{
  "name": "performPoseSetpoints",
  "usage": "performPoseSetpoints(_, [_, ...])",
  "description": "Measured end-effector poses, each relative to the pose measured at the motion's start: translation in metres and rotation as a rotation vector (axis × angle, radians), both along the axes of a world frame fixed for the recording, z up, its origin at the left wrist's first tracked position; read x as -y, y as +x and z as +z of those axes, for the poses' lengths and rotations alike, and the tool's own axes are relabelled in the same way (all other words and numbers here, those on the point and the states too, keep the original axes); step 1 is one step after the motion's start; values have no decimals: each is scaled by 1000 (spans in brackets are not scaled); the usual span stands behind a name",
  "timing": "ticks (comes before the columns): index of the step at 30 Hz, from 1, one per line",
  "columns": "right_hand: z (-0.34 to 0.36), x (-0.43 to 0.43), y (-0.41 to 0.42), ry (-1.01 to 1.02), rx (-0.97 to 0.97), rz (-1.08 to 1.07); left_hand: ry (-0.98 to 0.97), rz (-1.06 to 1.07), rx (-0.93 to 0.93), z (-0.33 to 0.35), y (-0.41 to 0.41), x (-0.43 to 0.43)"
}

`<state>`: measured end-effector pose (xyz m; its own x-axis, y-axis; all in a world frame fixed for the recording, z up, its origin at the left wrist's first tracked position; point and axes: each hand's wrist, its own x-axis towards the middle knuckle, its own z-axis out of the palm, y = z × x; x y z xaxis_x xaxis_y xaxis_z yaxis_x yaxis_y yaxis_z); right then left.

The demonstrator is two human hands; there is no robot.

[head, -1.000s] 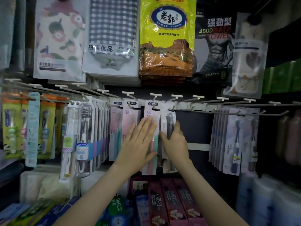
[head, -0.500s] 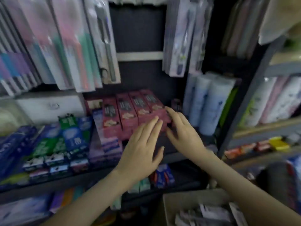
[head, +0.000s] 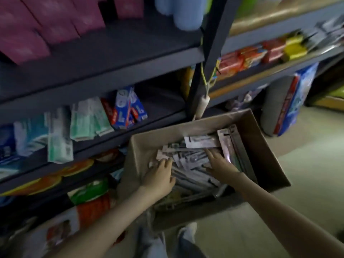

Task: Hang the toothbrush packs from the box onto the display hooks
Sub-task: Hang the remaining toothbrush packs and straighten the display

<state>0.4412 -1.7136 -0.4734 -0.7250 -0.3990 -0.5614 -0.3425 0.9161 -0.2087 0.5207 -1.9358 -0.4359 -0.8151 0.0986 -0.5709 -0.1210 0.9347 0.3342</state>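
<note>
Head view looks down at a brown cardboard box (head: pixel 260 144) standing on the pale floor (head: pixel 307 168), close against the foot of a dark shelving unit (head: pixel 111 58). Toothbrush packs (head: pixel 191 175) lie inside the box in a loose, crisscrossed heap, greyish and blurred, so their printing cannot be read; one long pack (head: pixel 202 142) lies crosswise on top near the far side, and a few more stand on edge along the right inner wall. Both bare arms reach down into the box. The left hand (head: pixel 160 176) rests on the left part of the heap with its fingers stretched forward and lying flat on the packs, the thumb out to the side, nothing pinched or lifted. The right hand (head: pixel 221 164) lies on the middle of the heap, its fingers spread and straight, the forefinger reaching toward the crosswise pack; it also grips nothing that can be seen. No pack is raised out of the box. On the shelves beside it lie toothpaste cartons (head: pixel 122 107) in blue, red and green, and pink boxes (head: pixel 46 25) stand on the shelf above. Red packets (head: pixel 247 56) line a shelf to the right of the upright post (head: pixel 210 53).
</note>
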Motion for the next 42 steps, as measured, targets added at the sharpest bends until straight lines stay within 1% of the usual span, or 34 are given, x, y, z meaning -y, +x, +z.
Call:
performPoseSetpoints(2, [-27, 4, -7, 50, -8, 123, -35, -9, 1, -17, 1, -6])
performPoseSetpoints(4, [-48, 13, -13, 67, -64, 252, -97, -35, -7, -27, 0, -11])
performPoseSetpoints(5, [-56, 18, -15, 87, -110, 305, -147, -70, -44, -31, 0, -13])
performPoseSetpoints(8, [-65, 27, -17, 139, -230, 375, -237, -176, -171, -39, 1, -20])
performPoseSetpoints(11, [-63, 24, -19, 77, -241, 374, -224, -168, -237, -40, 1, -30])
performPoseSetpoints(13, [-52, 21, -19, -47, -217, 282, -175, -94, -263, -35, -2, -37])
performPoseSetpoints(14, [-44, 21, -18, -158, -216, 194, -129, -22, -270, -32, -2, -41])
performPoseSetpoints(17, [-14, 29, -10, -565, -297, -173, 23, 201, -316, -22, -3, -51])
performPoseSetpoints(18, [-3, 33, -7, -681, -332, -308, 72, 249, -343, -21, -3, -54])
performPoseSetpoints(19, [8, 38, -5, -775, -325, -443, 117, 280, -366, -20, -3, -58])
performPoseSetpoints(20, [19, 43, -4, -835, -265, -578, 156, 303, -380, -19, -3, -62])
performPoseSetpoints(22, [37, 56, 0, -912, -68, -818, 213, 340, -365, -17, -7, -69])
performPoseSetpoints(24, [47, 65, 2, -967, 83, -937, 237, 390, -342, -16, -12, -72])
performPoseSetpoints(25, [48, 68, 3, -980, 129, -944, 232, 423, -357, -16, -15, -72])
performPoseSetpoints(27, [48, 71, 5, -976, 208, -893, 154, 476, -383, -17, -22, -66])
performPoseSetpoints(29, [45, 69, 6, -1006, 307, -785, 59, 512, -359, -18, -29, -56])
performPoseSetpoints(31, [38, 66, 8, -1056, 397, -680, 24, 516, -325, -19, -34, -48])
performPoseSetpoints(32, [32, 63, 9, -1054, 403, -623, 23, 506, -321, -19, -34, -46])
performPoseSetpoints(33, [27, 60, 10, -1020, 361, -554, 24, 489, -319, -19, -33, -44])
performPoseSetpoints(34, [19, 55, 9, -935, 268, -461, 24, 471, -326, -18, -31, -42])
performPoseSetpoints(36, [-7, 42, 5, -617, 68, -218, 9, 457, -363, -17, -27, -37])
performPoseSetpoints(39, [-42, 22, 6, -105, 33, 105, 2, 494, -387, -19, -26, -25])
performPoseSetpoints(40, [-49, 18, 9, 14, 12, 213, 9, 502, -387, -20, -25, -20])
performPoseSetpoints(41, [-55, 16, 11, 89, -6, 291, 11, 504, -385, -22, -24, -16])
performPoseSetpoints(42, [-58, 15, 11, 124, -19, 329, 5, 503, -383, -23, -23, -13])
